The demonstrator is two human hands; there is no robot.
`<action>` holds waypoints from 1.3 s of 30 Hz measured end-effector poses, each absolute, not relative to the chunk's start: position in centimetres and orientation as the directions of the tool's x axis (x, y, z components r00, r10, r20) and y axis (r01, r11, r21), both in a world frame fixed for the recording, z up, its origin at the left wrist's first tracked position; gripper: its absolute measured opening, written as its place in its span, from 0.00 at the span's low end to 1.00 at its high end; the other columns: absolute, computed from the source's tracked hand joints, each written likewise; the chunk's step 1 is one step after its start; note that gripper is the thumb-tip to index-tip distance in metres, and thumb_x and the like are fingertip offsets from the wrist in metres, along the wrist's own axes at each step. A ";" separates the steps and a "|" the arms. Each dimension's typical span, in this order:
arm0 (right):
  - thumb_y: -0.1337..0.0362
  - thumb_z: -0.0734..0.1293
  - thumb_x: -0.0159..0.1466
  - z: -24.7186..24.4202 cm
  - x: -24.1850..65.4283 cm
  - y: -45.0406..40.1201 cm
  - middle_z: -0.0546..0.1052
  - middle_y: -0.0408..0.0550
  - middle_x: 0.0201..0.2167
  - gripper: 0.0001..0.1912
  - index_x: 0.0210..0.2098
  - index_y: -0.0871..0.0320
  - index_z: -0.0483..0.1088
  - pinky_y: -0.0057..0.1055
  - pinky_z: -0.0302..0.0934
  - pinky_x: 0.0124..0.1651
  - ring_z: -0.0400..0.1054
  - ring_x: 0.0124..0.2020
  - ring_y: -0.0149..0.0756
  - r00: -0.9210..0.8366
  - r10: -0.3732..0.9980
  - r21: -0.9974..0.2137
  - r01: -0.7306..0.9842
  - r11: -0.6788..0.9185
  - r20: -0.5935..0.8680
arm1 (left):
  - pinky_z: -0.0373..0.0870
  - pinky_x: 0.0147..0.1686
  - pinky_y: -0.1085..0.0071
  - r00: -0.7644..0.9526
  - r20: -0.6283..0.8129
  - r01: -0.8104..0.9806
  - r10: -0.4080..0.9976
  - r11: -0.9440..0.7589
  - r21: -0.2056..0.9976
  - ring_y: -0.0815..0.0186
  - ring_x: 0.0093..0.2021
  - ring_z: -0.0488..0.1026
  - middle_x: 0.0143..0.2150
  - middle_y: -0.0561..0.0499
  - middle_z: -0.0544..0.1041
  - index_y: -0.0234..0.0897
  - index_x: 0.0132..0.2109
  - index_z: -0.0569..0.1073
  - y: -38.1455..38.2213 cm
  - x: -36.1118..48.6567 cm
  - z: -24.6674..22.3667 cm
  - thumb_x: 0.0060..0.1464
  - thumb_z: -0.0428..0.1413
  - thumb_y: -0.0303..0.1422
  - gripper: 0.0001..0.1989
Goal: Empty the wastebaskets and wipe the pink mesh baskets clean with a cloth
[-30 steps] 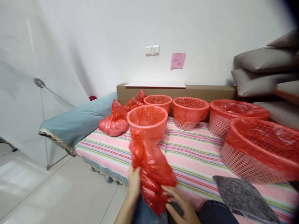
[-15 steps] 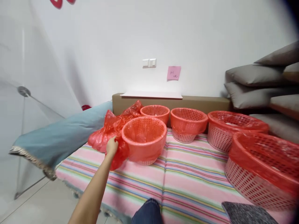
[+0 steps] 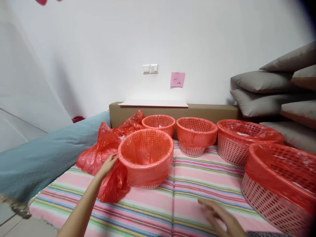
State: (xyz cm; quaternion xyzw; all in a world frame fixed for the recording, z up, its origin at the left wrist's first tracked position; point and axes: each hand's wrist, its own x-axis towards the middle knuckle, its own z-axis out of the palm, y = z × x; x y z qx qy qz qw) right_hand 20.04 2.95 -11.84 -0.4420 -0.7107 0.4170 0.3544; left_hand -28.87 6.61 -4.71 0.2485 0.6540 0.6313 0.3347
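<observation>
Left hand [image 3: 108, 165]: fingers spread, touching crumpled red plastic bag [image 3: 112, 184], left of the lined red plastic basket [image 3: 146, 161].
Right hand [image 3: 218, 215]: blurred, loose, holding nothing.

Right hand [image 3: 219, 215] motion-blurred; big basket [image 3: 283, 184] cut off at right.

Pink note [image 3: 177, 79], switches [image 3: 150, 68], grey cushions [image 3: 266, 82].
</observation>
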 end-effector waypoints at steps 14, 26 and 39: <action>0.76 0.61 0.60 -1.5 6.2 29.4 0.73 0.64 0.55 0.20 0.51 0.71 0.71 0.39 0.58 0.63 0.67 0.58 0.44 -0.458 0.723 -0.423 0.598 0.681 0.518 | 0.75 0.23 0.66 -0.611 -0.387 -0.137 0.691 0.389 0.911 0.62 0.22 0.73 0.25 0.48 0.75 0.34 0.32 0.73 5.7 -24.2 2.3 0.49 0.61 0.28 0.04; 0.75 0.67 0.60 -0.9 -1.0 32.5 0.73 0.64 0.54 0.28 0.60 0.68 0.64 0.48 0.45 0.68 0.64 0.60 0.48 -0.689 0.549 -0.010 0.619 0.786 0.474 | 0.77 0.40 0.67 -0.551 -0.358 -0.361 0.754 0.171 0.917 0.56 0.47 0.79 0.58 0.46 0.76 0.43 0.57 0.72 -9.3 -23.4 -5.0 0.46 0.67 0.42 0.30; 0.75 0.56 0.67 0.7 -3.4 29.6 0.80 0.57 0.44 0.17 0.48 0.60 0.72 0.36 0.61 0.52 0.74 0.45 0.41 -0.748 0.500 0.182 0.618 0.765 0.436 | 0.78 0.45 0.60 -0.599 -0.433 -0.515 0.673 0.091 0.853 0.54 0.48 0.79 0.59 0.48 0.75 0.45 0.57 0.71 -10.7 -21.1 -6.4 0.45 0.68 0.38 0.31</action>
